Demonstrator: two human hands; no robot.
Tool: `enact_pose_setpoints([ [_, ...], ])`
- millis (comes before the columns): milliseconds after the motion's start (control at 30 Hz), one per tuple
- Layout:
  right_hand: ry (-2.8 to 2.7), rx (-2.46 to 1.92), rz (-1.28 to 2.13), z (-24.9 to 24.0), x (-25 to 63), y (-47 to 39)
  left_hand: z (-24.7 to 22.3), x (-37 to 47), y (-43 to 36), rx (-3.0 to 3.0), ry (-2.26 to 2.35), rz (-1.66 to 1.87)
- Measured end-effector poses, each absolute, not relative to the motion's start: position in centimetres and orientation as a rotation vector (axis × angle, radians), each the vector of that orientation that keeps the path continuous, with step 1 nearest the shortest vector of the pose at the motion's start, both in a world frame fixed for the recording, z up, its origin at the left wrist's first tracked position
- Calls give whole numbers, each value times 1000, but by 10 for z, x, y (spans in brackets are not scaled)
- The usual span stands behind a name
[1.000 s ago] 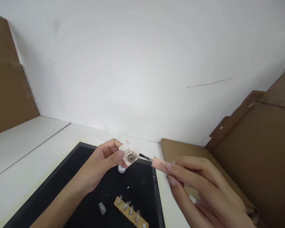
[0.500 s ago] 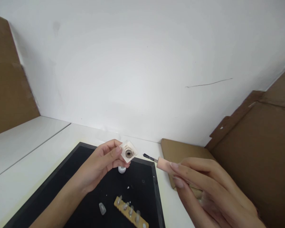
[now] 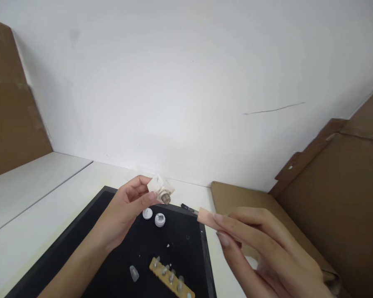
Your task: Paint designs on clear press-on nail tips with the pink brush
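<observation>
My left hand (image 3: 129, 209) is closed on a square, whitish nail polish bottle (image 3: 158, 184), tilted so that its neck points down towards me. Pinched in my right hand (image 3: 261, 244) is the nail polish brush (image 3: 207, 217), by its pale pink cap. Its dark bristles point left, a short way from the bottle's neck and apart from it. Below the bottle, a small white jar (image 3: 159, 220) and a white lid (image 3: 147, 213) lie on the black mat (image 3: 118, 265). Nearer me is a yellowish strip (image 3: 164, 278) bearing several clear nail tips.
A loose clear nail tip (image 3: 134, 273) lies left of the strip. Flat cardboard (image 3: 233, 194) rests at the mat's right. Cardboard walls stand at left (image 3: 15, 99) and right (image 3: 335, 194); a white wall (image 3: 174, 82) rises behind the white table (image 3: 34, 194).
My left hand has tipped the bottle, so its neck now faces down and its side shows. My right hand has brought the brush slightly left and down. The jar and lid have come into fuller view.
</observation>
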State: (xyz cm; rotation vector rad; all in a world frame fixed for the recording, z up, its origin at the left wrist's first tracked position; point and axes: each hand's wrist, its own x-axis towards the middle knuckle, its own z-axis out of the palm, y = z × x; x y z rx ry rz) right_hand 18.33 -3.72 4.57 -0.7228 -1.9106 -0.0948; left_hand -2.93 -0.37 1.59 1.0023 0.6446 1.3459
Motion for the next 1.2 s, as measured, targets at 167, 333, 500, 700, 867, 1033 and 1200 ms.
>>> enact_pose_setpoints([
  [167, -1990, -688, -177, 43, 184, -33, 20, -29, -4, 1055, 651, 1384],
  [333, -2022, -694, -155, 44, 184, -31, 20, -30, -4, 1055, 662, 1385],
  [500, -2038, -722, -142, 43, 181, -33, 19, -31, -5, 1057, 650, 1384],
  [700, -2008, -724, -170, 42, 180, -32, 20, -29, -4, 1072, 638, 1414],
  [867, -2016, -704, -184, 42, 180, -32, 19, -30, -4, 1088, 658, 1418],
  [1033, -1990, -700, -240, 43, 177, -31, 19, -30, -4, 1088, 644, 1401],
  [1200, -1980, -704, -258, 47, 174, -30, 20, -30, -5, 1095, 658, 1399],
])
